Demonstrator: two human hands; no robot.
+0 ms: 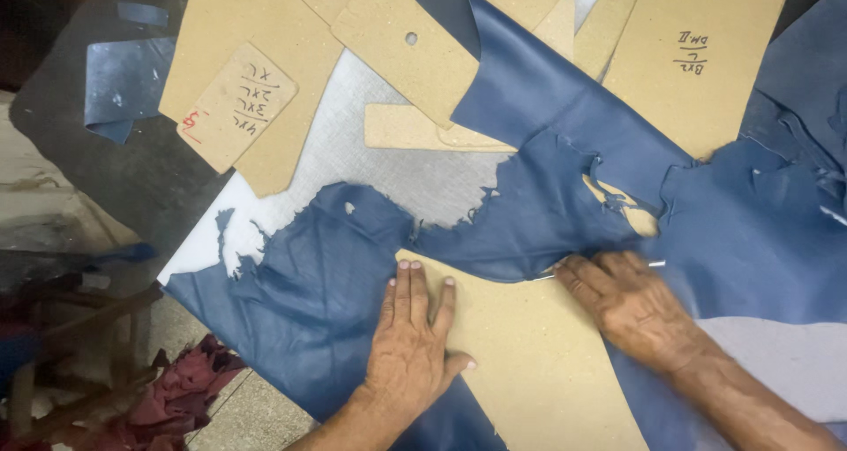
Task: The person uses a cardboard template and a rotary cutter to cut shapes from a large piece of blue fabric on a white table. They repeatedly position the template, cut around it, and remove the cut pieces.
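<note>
Nearest me, my left hand [413, 341] lies flat and open, fingers spread, pressing a tan cardboard pattern [529, 354] down onto the blue leather [335, 283] — I judge the flat palm is there to keep the pattern from sliding on the hide. Just right of it my right hand [631, 305] is curled along the pattern's upper edge, and a thin bright tool [655, 263] pokes out beyond the fingers; it looks gripped, though I cannot tell whether it is a blade or a marker. The leather runs under both hands from the near left to the far right, its far edge ragged and torn, with a few small holes. Beyond that edge I see the pale grey cutting surface [388, 164] on which the hide rests. Farther off, more cardboard patterns [256, 71] are fanned in an overlapping heap — I count about six, two with a punched hole, two with handwriting — likely pushed back to keep them out of the way. At the far left lies one scrap of blue leather [119, 85], and at the near left, below the table, one pile of maroon scraps [181, 394].
</note>
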